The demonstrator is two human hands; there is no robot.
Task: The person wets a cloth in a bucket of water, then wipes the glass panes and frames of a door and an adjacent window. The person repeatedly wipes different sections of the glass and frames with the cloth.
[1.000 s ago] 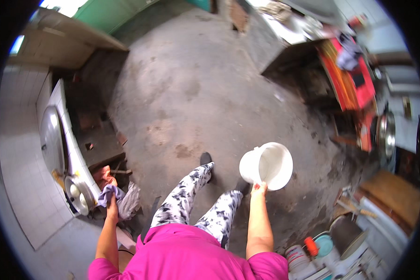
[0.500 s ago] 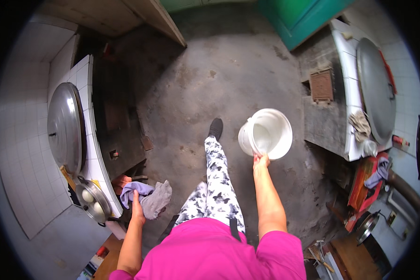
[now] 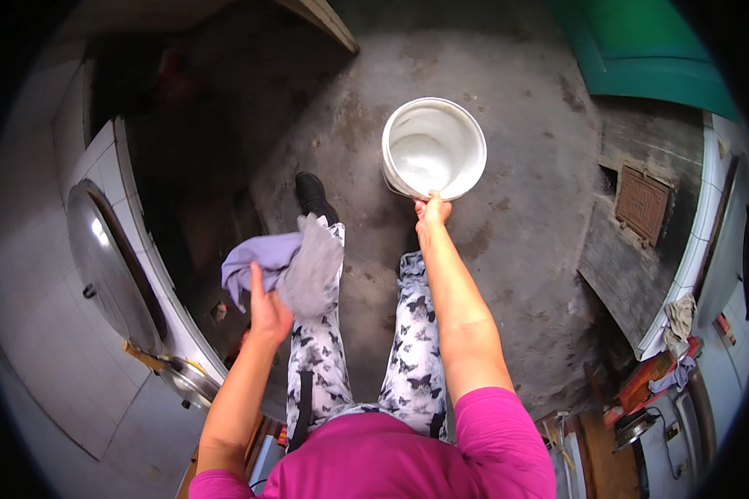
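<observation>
My right hand (image 3: 433, 213) is closed on the near rim of a white plastic bucket (image 3: 398, 158), held out in front of me above the floor. The bucket's mouth faces up toward me, and I see no solid object in it; whether there is water at the bottom I cannot tell. In my left hand (image 3: 268, 309) are two cloths: a lilac cloth (image 3: 262, 251) and a grey cloth (image 3: 310, 270) with a fuzzy look. They hang over the fingers, which they partly hide; the thumb points up against the lilac one.
A tiled stove counter with a large metal lid (image 3: 108, 266) runs along my left. To the right stands another stove with a rusty iron door (image 3: 642, 205), a rag (image 3: 680, 318) at its edge. A green door (image 3: 649, 62) is at the far right. Bare concrete floor (image 3: 508, 249) lies between.
The bucket has moved forward and left in my right hand. My left hand has brought the cloths inward and forward, away from the left counter. My view and feet have shifted with a step.
</observation>
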